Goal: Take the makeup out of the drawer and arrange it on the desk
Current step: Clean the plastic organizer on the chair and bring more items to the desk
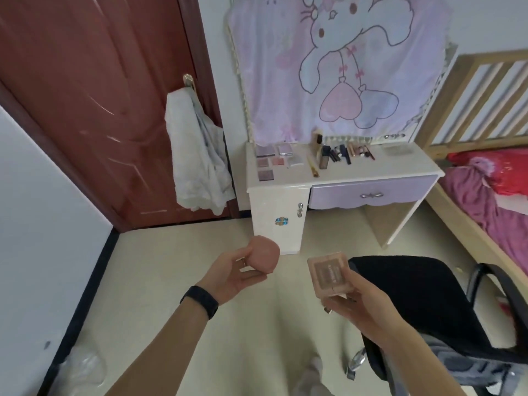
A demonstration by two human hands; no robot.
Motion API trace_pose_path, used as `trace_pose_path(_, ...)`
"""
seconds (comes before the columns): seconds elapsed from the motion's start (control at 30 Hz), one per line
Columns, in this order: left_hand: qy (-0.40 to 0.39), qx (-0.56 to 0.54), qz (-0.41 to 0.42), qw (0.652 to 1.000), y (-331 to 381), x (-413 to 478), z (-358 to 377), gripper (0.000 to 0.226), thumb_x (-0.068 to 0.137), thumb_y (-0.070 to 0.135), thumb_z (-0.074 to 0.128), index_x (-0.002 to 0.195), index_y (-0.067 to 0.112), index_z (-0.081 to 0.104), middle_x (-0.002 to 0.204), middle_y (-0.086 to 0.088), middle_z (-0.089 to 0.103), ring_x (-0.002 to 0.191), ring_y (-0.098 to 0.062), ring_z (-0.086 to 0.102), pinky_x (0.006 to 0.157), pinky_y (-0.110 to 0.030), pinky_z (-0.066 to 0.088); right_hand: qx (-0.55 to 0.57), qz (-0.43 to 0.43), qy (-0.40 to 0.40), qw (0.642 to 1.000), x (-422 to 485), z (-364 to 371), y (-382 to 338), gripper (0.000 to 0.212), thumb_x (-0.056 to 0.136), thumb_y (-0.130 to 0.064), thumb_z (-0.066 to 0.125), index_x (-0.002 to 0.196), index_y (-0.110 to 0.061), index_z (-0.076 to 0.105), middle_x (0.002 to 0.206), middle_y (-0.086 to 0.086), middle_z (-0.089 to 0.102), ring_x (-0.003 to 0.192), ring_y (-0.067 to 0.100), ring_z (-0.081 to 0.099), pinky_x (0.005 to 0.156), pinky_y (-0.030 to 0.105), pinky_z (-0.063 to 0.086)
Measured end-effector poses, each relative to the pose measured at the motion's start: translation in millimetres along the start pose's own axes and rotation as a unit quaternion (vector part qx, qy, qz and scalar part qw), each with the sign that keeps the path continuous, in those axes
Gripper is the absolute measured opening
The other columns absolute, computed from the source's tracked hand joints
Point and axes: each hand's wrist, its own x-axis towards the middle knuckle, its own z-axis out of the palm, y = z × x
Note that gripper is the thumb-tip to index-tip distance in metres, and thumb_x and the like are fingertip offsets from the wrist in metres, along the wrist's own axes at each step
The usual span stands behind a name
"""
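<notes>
Pink, rounded makeup sponge (pixel 264 254) pinched between thumb and curled fingers of the left hand (pixel 237 274), bulging out past the fingertips toward the desk (pixel 357 174). Black wristband (pixel 200 301) on that wrist. Flat, square, pinkish translucent compact (pixel 330 277) gripped at its near edge by the right hand (pixel 363 304), most of the case jutting beyond the fingers; contents impossible to make out. Both items held in the air over the floor, well apart from the desk.

Lavender drawer (pixel 374 194) closed under the front edge of the desk top, toward the right; inside hidden. White cabinet door (pixel 278 221) below the left end, also closed.

On the desk top: small square palettes (pixel 267 162) in rows at the left end, tubes and pencils (pixel 340 154) side by side along the back edge near the middle, a gold stick (pixel 312 167) angled toward the front edge, a flat clear case (pixel 398 151) near the right back corner. Black chair (pixel 414 295) just beside the right hand.
</notes>
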Motion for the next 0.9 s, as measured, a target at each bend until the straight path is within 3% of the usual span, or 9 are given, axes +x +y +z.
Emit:
trace_pose_path(0.2,-0.030,0.038,-0.011,0.999,60,120,31,0.041,0.094,0.017,0.061,0.131,0.003,0.059,0.133,-0.020,0.060,0.113,-0.045,0.063,0.095,-0.049,0.055,0.022,0.002,-0.022,1.000,130,5,-69,0.034,0.096,-0.027,0.064,0.118,-0.003,0.072,0.121,0.026,0.069,0.111,0.039,0.068,0.090,0.043,0.059)
trace_pose_path(0.3,0.005,0.079,-0.007,0.997,88,173,47,0.034,0.099,0.014,0.057,0.131,0.003,0.056,0.131,-0.018,0.061,0.111,-0.043,0.065,0.097,-0.048,0.053,-0.005,0.014,-0.015,1.000,186,8,-100,0.027,0.100,-0.022,0.061,0.120,-0.008,0.072,0.123,0.024,0.068,0.116,0.042,0.065,0.098,0.046,0.055)
trace_pose_path(0.4,0.048,0.154,0.013,0.987,114,220,60,0.023,0.099,0.012,0.058,0.122,0.012,0.061,0.119,-0.011,0.068,0.103,-0.036,0.069,0.088,-0.041,0.057,-0.042,0.026,-0.008,0.999,235,17,-129,0.026,0.099,-0.020,0.062,0.123,-0.012,0.071,0.121,0.018,0.072,0.108,0.035,0.069,0.099,0.044,0.055)
trace_pose_path(0.53,0.082,0.311,0.054,0.945,134,285,70,0.016,0.098,0.016,0.061,0.100,0.030,0.068,0.097,0.003,0.074,0.087,-0.015,0.070,0.072,-0.024,0.056,-0.173,-0.014,0.017,0.985,296,28,-161,0.021,0.099,-0.022,0.065,0.118,-0.023,0.073,0.102,0.003,0.078,0.092,0.015,0.074,0.086,0.032,0.061)
trace_pose_path(0.6,0.076,0.426,0.101,0.896,141,318,74,0.012,0.099,0.036,0.059,0.093,0.036,0.069,0.098,0.002,0.074,0.088,-0.014,0.067,0.079,-0.027,0.052,-0.327,-0.067,0.024,0.942,331,33,-173,0.020,0.101,-0.029,0.060,0.116,-0.033,0.073,0.093,0.002,0.077,0.081,0.008,0.068,0.080,0.029,0.057)
trace_pose_path(0.67,0.054,0.537,0.126,0.832,148,355,77,0.028,0.101,0.048,0.049,0.115,0.033,0.068,0.116,0.009,0.071,0.106,-0.010,0.064,0.094,-0.028,0.049,-0.461,-0.124,0.009,0.879,369,37,-181,0.025,0.104,-0.031,0.054,0.121,-0.039,0.069,0.092,-0.013,0.075,0.076,-0.006,0.063,0.071,0.010,0.047)
trace_pose_path(0.73,0.025,0.592,0.142,0.793,157,391,77,0.035,0.106,0.038,0.042,0.135,0.024,0.057,0.133,0.013,0.062,0.122,-0.008,0.057,0.103,-0.026,0.043,-0.524,-0.167,0.009,0.835,404,41,-184,0.030,0.105,-0.027,0.053,0.131,-0.035,0.065,0.098,-0.027,0.070,0.083,-0.013,0.063,0.072,0.001,0.040)
trace_pose_path(0.8,-0.016,0.659,0.167,0.733,164,425,73,0.034,0.106,0.019,0.040,0.138,0.022,0.049,0.136,0.012,0.059,0.126,-0.010,0.054,0.099,-0.023,0.042,-0.582,-0.201,0.028,0.788,437,42,-184,0.033,0.104,-0.020,0.055,0.135,-0.023,0.064,0.109,-0.015,0.072,0.096,0.000,0.068,0.078,-0.004,0.035)
trace_pose_path(0.9,-0.059,0.764,0.248,0.593,177,476,68,0.045,0.098,0.003,0.044,0.137,0.025,0.044,0.130,0.007,0.057,0.118,-0.019,0.055,0.083,-0.019,0.037,-0.636,-0.227,0.027,0.737,486,42,-186,0.033,0.102,-0.015,0.058,0.134,-0.017,0.065,0.129,0.001,0.068,0.119,0.022,0.063,0.097,0.003,0.033)
